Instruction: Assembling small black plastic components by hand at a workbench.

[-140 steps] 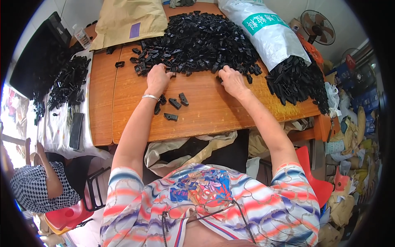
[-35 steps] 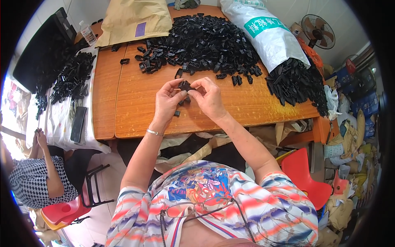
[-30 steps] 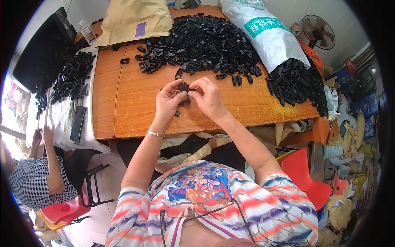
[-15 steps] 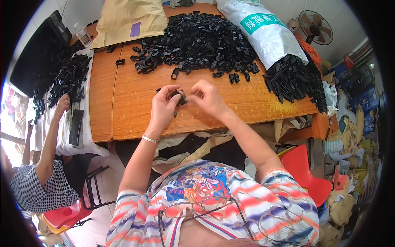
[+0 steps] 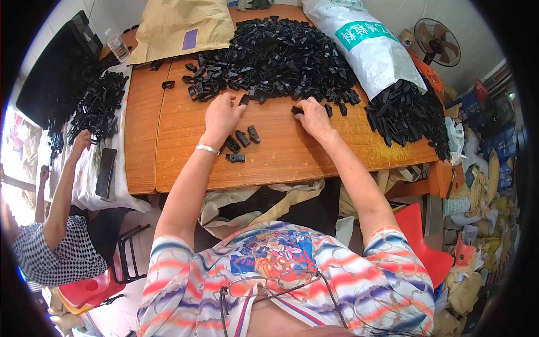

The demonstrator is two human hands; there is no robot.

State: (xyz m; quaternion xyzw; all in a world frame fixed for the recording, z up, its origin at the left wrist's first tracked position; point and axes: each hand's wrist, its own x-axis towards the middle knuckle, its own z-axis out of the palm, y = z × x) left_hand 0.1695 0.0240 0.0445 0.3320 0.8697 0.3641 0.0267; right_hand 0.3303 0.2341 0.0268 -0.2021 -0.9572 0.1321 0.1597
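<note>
A big heap of small black plastic pieces [image 5: 275, 56] covers the far half of the wooden table [image 5: 281, 157]. My left hand [image 5: 220, 117] reaches to the heap's near edge and pinches a black piece [image 5: 244, 100] between thumb and forefinger. My right hand [image 5: 313, 116] lies a little to the right, its fingertips closed on another black piece [image 5: 296, 110] at the heap's edge. A small group of loose black pieces [image 5: 241, 141] rests on the wood beside my left wrist.
A white sack [image 5: 365, 45] at the right spills more black pieces [image 5: 410, 112]. A brown paper bag [image 5: 182, 22] lies at the back left. At the left, another person [image 5: 56, 247] reaches over a white-covered table holding black pieces [image 5: 95, 106] and a phone [image 5: 105, 171].
My hands, which were together in front of me around a black piece, have parted and gone forward to the heap's edge. The person at the left has stretched an arm onto their table.
</note>
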